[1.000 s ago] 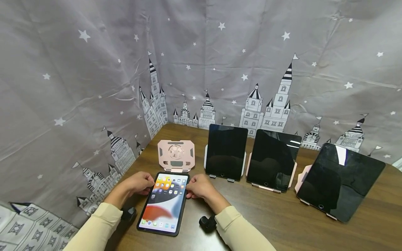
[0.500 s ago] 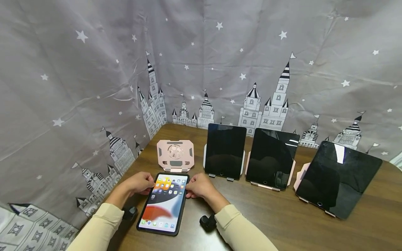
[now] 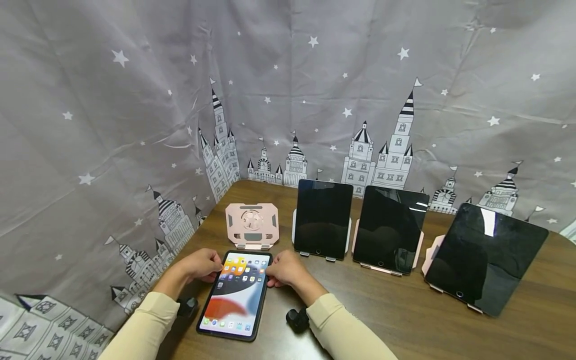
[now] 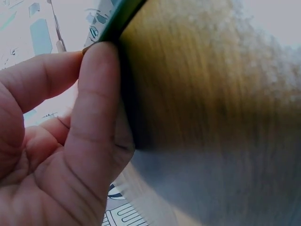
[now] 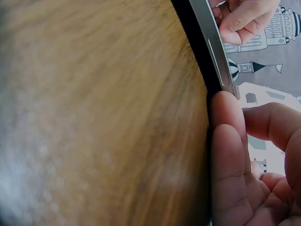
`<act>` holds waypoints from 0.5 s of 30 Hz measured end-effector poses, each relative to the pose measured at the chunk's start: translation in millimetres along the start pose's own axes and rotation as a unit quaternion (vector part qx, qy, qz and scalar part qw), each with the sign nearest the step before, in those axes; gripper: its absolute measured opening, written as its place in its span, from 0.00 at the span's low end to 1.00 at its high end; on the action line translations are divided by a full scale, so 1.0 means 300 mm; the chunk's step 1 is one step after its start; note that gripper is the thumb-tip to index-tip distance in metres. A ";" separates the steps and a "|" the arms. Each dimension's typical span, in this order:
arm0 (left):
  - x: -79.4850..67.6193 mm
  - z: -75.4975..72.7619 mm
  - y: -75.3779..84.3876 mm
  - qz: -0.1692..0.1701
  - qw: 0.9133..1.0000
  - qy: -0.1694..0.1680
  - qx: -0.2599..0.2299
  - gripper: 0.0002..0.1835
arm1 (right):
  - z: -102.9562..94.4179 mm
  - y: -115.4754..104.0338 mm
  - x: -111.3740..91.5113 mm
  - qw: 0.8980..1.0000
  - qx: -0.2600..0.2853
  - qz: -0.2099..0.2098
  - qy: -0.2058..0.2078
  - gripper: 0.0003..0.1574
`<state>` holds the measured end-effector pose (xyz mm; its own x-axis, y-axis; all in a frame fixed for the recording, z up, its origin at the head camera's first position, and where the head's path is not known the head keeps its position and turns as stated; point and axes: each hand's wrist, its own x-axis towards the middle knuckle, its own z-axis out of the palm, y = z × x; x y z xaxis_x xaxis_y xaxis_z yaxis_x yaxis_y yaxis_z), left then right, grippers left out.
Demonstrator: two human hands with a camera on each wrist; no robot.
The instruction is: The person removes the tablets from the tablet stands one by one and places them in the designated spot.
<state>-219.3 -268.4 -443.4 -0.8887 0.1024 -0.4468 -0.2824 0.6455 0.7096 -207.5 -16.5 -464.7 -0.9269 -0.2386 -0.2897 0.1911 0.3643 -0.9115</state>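
A tablet (image 3: 234,295) with a lit home screen full of app icons lies in front of me, dark-rimmed and slightly slanted. Near its upper left edge, my left hand (image 3: 200,265) pinches the rim between thumb and finger. My right hand (image 3: 288,270) grips the opposite edge the same way; in the right wrist view, fingers (image 5: 228,160) press along the tablet's side edge (image 5: 217,56). Whether the tablet rests fully on the table I cannot tell. Just beyond its top edge stands a pink tablet stand (image 3: 240,228) with cut-outs and small front lips.
To the right, three dark-screened tablets lean on stands: one black tablet (image 3: 323,217), another (image 3: 389,227), and a third, more turned tablet (image 3: 486,260). All stand on a brown wooden table (image 3: 360,305). A grey curtain (image 3: 288,60) printed with castles and stars hangs behind and at left.
The head view has shifted slightly. Both hands keep hold of the tablet, which shows no clear movement on the table.
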 end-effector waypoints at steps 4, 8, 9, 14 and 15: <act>0.001 -0.002 0.001 0.000 1.000 0.001 -0.002 0.06 | 0.000 0.001 0.002 1.000 0.004 -0.004 -0.001 0.14; -0.001 -0.005 0.004 -0.001 1.000 0.002 -0.001 0.05 | -0.001 0.000 0.002 1.000 0.008 -0.009 0.001 0.14; -0.002 -0.004 0.004 -0.001 1.000 0.002 0.000 0.05 | -0.001 0.000 0.002 1.000 0.007 -0.009 0.001 0.14; -0.004 -0.001 0.001 0.006 1.000 0.001 -0.009 0.05 | -0.003 0.001 0.000 1.000 0.006 -0.004 0.004 0.13; -0.004 0.000 -0.001 0.008 1.000 0.002 -0.013 0.05 | -0.003 0.002 0.000 1.000 0.006 -0.004 0.005 0.13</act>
<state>-218.1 -268.7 -443.1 -0.8948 0.1093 -0.4329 -0.2770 0.6245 0.7302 -207.7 -15.4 -465.0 -0.9315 -0.2334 -0.2791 0.1869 0.3511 -0.9175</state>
